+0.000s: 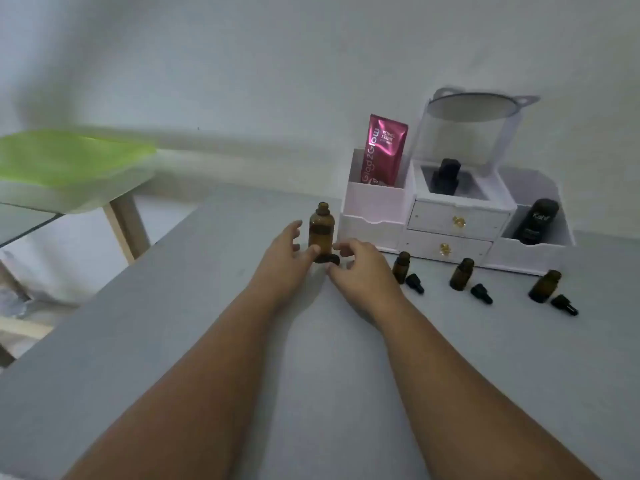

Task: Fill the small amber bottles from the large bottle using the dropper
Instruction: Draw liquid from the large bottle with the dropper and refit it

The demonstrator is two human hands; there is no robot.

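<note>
Both hands at the large bottle, mouth open.
Large bottle stands upright left of 3 small bottles, long axis vertical, mouth up. Left hand is spread wide, thumb touching its base. Right hand curls beside the cap; hold unclear. Judgement: steady the base before dipping a dropper.

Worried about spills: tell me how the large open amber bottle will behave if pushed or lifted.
The large amber bottle stands tall, narrow and uncapped, so a push near the neck would probably tip it and spill. It looks like smooth glass: likely rigid, somewhat slippery, breakable. The left hand touches it low down, which should steady it.
</note>
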